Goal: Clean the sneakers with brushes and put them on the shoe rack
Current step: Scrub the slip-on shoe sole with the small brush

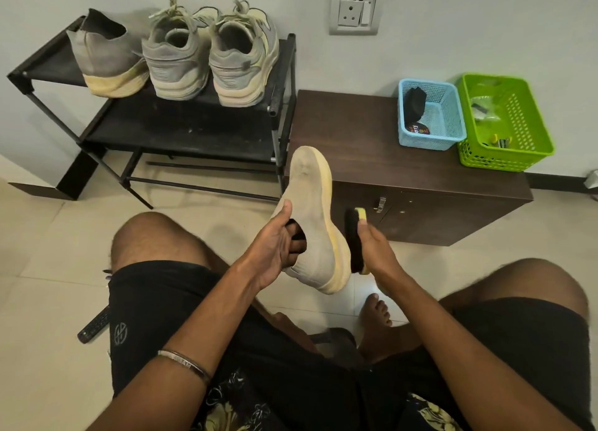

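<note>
Three sneakers sit atop the rack. Your left hand grips the fourth sneaker mid-air, fingers inside its opening, toe up. Your right hand holds the brush against its sole.

A pale grey-green wall runs across the back, with a white socket plate set in it. The floor is cream tile with thin grout lines, glossy enough to show a bright glare patch low in the middle. A low dark-brown wooden cabinet stands against the wall, its front carrying a small metal latch. On its top, at the right, sit 2 plastic baskets side by side: a blue basket and a green basket. A black remote lies on the floor at the left.
</note>
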